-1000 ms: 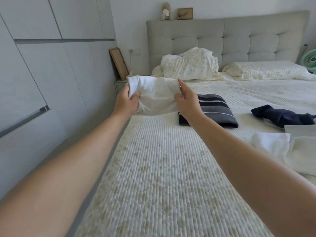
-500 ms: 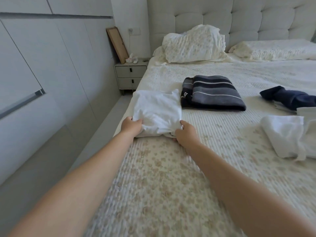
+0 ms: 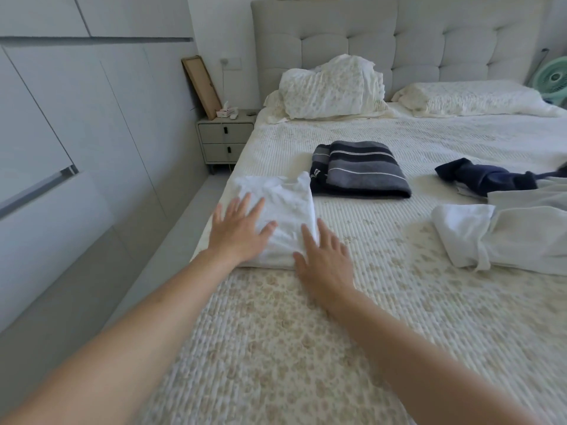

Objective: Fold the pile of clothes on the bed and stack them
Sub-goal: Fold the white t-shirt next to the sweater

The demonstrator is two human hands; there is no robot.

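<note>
A folded white garment [image 3: 283, 207] lies on the bed [image 3: 306, 332] near its left edge. My left hand [image 3: 239, 233] lies flat on the garment's left part, fingers straight and spread. At its near right corner my right hand [image 3: 326, 263] rests flat, fingers straight, partly on the bedspread. Just behind the white garment sits a folded dark striped garment [image 3: 360, 168]. To the right lie unfolded clothes: a navy piece [image 3: 481, 176] and white and pale grey pieces [image 3: 506, 237].
Two pillows [image 3: 331, 87] lean at the grey headboard [image 3: 399, 41]. A bedside cabinet [image 3: 224, 138] with a leaning wooden frame [image 3: 202, 87] stands left of the bed. Wardrobe doors [image 3: 76, 133] line the left wall. A green fan [image 3: 552, 78] shows at the far right.
The white garment was held up in both hands, then set down on the bed. Both hands have let go of its edges and now lie flat on it.
</note>
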